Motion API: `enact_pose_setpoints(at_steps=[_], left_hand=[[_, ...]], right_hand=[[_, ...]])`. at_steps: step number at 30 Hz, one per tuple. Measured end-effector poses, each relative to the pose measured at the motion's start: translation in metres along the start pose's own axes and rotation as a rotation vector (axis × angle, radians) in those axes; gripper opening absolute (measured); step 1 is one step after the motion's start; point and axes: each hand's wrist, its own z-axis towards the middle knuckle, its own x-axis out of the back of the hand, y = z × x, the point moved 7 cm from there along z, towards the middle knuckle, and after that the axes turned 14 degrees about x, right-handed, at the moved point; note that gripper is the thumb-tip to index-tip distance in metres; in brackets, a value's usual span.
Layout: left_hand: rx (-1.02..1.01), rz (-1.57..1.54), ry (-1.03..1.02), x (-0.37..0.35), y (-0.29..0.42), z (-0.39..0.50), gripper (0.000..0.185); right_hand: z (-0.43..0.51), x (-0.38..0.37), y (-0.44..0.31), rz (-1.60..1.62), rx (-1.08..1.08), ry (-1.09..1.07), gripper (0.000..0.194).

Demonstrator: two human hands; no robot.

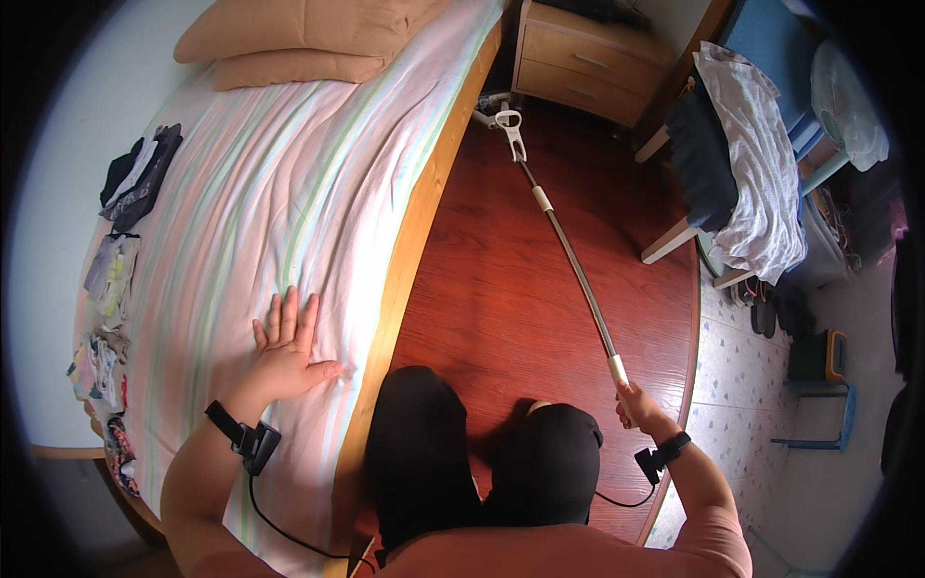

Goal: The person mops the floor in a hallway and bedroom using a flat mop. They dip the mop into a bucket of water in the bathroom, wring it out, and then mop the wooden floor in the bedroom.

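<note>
My right hand (637, 410) is closed around the white grip at the near end of a long-handled mop (582, 271) with a metal pole. The pole slants away over the dark red wood floor (491, 289) to a white bracket near the bed's far corner, by the nightstand; the head beyond it is partly hidden and too small to make out. My left hand (289, 354) rests palm down, fingers spread, on the striped bed sheet (289, 217) near the bed's wooden edge (397, 289). Nothing is held in it.
Brown pillows (303, 36) and folded clothes (141, 177) lie on the bed. A wooden nightstand (585, 65) stands ahead. At right, a chair holds a white cloth (759, 159); shoes (762, 318) and a blue stool (824, 415) are on the tiles. Cables hang from both wrist devices.
</note>
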Motion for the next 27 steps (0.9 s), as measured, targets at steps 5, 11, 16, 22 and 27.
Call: enact_pose_setpoints(at_steps=[5,11,16,22,27], left_hand=[[-0.016,-0.001,0.026,-0.001,-0.002,-0.001,0.103],[-0.055,0.008,0.031,-0.003,-0.004,-0.001,0.1],[-0.051,0.034,0.031,-0.005,-0.004,0.001,0.1],[-0.043,0.059,0.013,-0.004,-0.002,0.003,0.1],[-0.053,0.05,0.026,0.0,-0.001,-0.002,0.098]], right_hand=[[-0.03,0.004,0.012,-0.004,0.016,-0.046,0.038],[-0.146,0.033,0.128,0.13,-0.069,-0.031,0.048],[-0.243,0.09,0.212,-0.295,-0.242,0.255,0.044],[-0.049,0.078,0.06,-1.057,0.215,0.159,0.028],[0.066,0.015,-0.094,-0.554,0.366,0.128,0.046]])
